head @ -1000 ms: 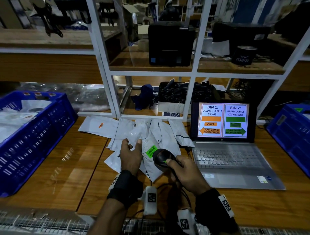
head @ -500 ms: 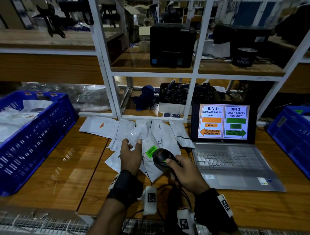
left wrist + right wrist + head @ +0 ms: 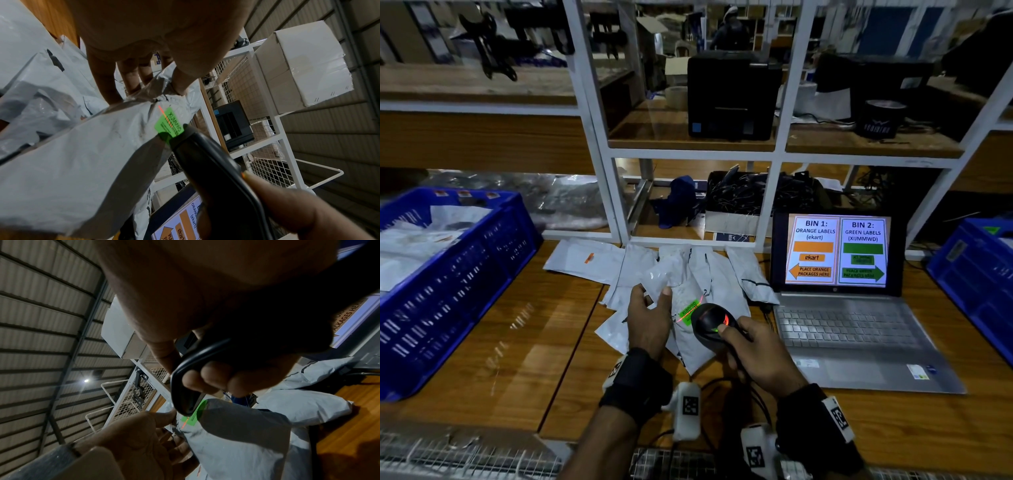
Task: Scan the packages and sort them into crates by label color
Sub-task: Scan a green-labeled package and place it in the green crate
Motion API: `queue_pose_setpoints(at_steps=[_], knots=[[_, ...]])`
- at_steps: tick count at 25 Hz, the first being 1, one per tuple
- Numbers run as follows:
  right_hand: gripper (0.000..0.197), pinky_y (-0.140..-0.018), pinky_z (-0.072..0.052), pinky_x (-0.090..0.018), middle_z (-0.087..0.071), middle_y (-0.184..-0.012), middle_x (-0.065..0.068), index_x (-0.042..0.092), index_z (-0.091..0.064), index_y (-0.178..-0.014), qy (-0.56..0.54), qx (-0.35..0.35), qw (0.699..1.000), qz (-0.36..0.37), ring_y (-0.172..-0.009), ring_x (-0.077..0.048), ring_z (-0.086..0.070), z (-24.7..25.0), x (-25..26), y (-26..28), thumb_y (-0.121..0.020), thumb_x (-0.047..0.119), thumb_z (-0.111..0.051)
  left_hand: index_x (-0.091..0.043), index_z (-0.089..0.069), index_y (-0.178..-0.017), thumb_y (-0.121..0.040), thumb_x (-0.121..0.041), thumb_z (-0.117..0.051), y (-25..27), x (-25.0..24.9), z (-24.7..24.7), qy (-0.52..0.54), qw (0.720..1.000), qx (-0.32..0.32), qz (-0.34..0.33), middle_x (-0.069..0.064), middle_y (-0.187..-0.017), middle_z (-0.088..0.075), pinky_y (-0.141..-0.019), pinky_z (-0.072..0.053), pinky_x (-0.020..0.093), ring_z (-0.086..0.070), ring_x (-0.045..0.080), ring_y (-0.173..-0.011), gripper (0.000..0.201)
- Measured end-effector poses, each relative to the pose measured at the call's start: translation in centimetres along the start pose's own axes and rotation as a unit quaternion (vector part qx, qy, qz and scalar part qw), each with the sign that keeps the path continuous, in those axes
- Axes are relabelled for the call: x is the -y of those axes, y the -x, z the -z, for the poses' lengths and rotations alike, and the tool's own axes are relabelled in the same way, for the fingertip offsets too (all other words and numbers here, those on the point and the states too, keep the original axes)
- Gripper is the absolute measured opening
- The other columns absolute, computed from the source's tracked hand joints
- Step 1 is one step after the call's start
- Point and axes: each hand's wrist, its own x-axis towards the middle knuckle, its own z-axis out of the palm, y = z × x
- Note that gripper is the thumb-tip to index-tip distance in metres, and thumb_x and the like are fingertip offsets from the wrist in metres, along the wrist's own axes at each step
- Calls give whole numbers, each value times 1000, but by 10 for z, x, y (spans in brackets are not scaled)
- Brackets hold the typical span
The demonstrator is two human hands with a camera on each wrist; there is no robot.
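Scanning a green-labelled poly mailer above the desk pile.
From the right crate (image 3: 976,274) at 3 o'clock down in size: we hold the grey package (image 3: 688,329), limp, light and slick, so we judge its gathered top the surest hold. Our left hand (image 3: 647,325) pinches that top; our right hand (image 3: 760,356) wraps the scanner (image 3: 710,322), its red line crossing the green label (image 3: 168,123).

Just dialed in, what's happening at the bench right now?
A person is scanning a parcel. The left hand pinches a grey package by its upper end, and the right hand aims a black scanner at its green label, the red scan line across it. More packages lie spread behind. The laptop shows green going right, toward the right blue crate; not yet sorted.
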Motion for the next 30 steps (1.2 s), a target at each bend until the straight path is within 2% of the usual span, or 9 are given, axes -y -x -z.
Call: queue_pose_setpoints(at_steps=[8,11,13,14,16,19,23,26,30], knots=[[34,-47,-39,-33,-61,-56,-9,26,-55,-71,-7,2,1000,5,-42,-22,-51,-3,0,-3,-100,42,-62,-16,-64,-120,-102,-27,-69,1,-8,0,0,1000,1,8,7,-112,-74,-97,-59,55,-70,28,-110,22],[37,-52,-41,-34,-65,-61,-8,24,-57,-76,9,-20,1000,-17,-46,-21,-55,1,-5,-7,-92,57,-64,-29,-67,-112,-93,-46,-73,2,-12,2,4,1000,-3,11,9,-107,-74,-94,-59,59,-71,29,-105,26],[50,-61,-48,-35,-72,-74,-5,23,-63,-85,42,-44,998,-32,-62,-19,-64,9,-13,-8,-79,72,-66,-36,-67,-108,-82,-58,-72,1,-13,4,12,1000,-9,14,7,-106,-75,-92,-60,61,-72,28,-104,35],[51,-69,-53,-36,-74,-83,-1,24,-66,-90,50,-56,996,-43,-73,-18,-68,14,-16,-7,-74,72,-71,-37,-67,-108,-79,-59,-72,0,-14,5,18,1000,-14,15,6,-106,-75,-92,-59,62,-72,28,-104,36],[34,-81,-56,-36,-73,-95,4,29,-65,-94,65,-82,992,-70,-89,-16,-69,22,-23,-5,-74,50,-83,-39,-68,-106,-80,-58,-72,0,-17,9,27,999,-22,17,2,-105,-76,-93,-59,61,-73,26,-104,32],[33,-83,-52,-32,-70,-103,-1,29,-60,-98,152,-97,973,-142,-93,-19,-66,26,-42,-8,-77,17,-83,-40,-67,-106,-81,-61,-73,-4,-23,13,28,999,-17,15,0,-107,-75,-93,-59,62,-72,26,-105,33],[33,-93,-52,-35,-63,-108,-5,14,-62,-118,190,-113,943,-249,-99,-22,-59,14,-59,-21,-88,10,-74,-41,-66,-107,-91,-52,-72,-14,-39,14,19,1000,2,3,-4,-108,-75,-94,-60,60,-71,24,-107,21],[32,-98,-50,-35,-65,-117,-8,12,-60,-123,184,-131,939,-258,-102,-23,-58,5,-64,-24,-92,10,-70,-41,-65,-109,-90,-55,-71,-23,-48,13,22,999,35,-6,-4,-110,-75,-93,-60,60,-72,24,-108,24],[39,-105,-48,-40,-65,-131,-8,17,-56,-133,170,-162,939,-252,-120,-27,-60,8,-58,-14,-96,21,-67,-25,-65,-122,-102,-33,-69,-24,-54,-1,41,997,70,-7,0,-113,-75,-96,-59,60,-71,25,-110,22]])
